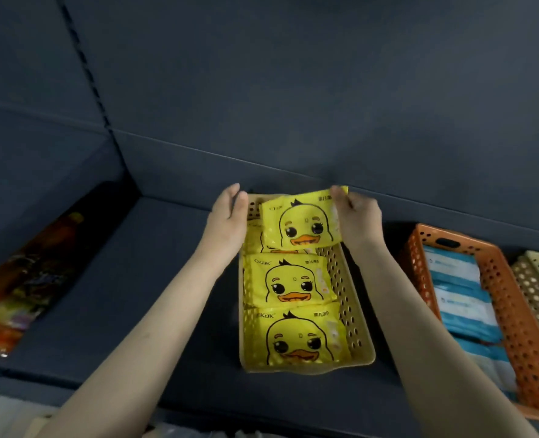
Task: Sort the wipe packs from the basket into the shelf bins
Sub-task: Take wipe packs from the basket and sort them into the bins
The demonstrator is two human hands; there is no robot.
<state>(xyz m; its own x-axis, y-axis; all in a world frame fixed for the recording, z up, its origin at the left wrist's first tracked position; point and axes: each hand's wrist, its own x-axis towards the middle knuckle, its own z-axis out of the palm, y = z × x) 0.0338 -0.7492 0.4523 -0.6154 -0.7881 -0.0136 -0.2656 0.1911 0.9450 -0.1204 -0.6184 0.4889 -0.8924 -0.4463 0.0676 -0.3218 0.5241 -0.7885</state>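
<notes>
Probably light and limp, the duck pack [299,224] is pinched at its one-o'clock corner by the right hand [358,216]; the left hand [228,216] is held straight-fingered at nine o'clock.

Partly hidden and cropped
One yellow duck pack [253,243] lies mostly under the top duck pack [299,222]; the beige bin [537,289] at far right is cropped; print on the blue packs [458,301] is unreadable.

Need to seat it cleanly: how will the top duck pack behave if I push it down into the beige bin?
Probably floppy: the top duck pack bends where the right hand pinches its corner. Likely slippery: its film looks smooth and it overlaps another duck pack. Unlikely to roll: it is flat, walled by the beige bin.
</notes>
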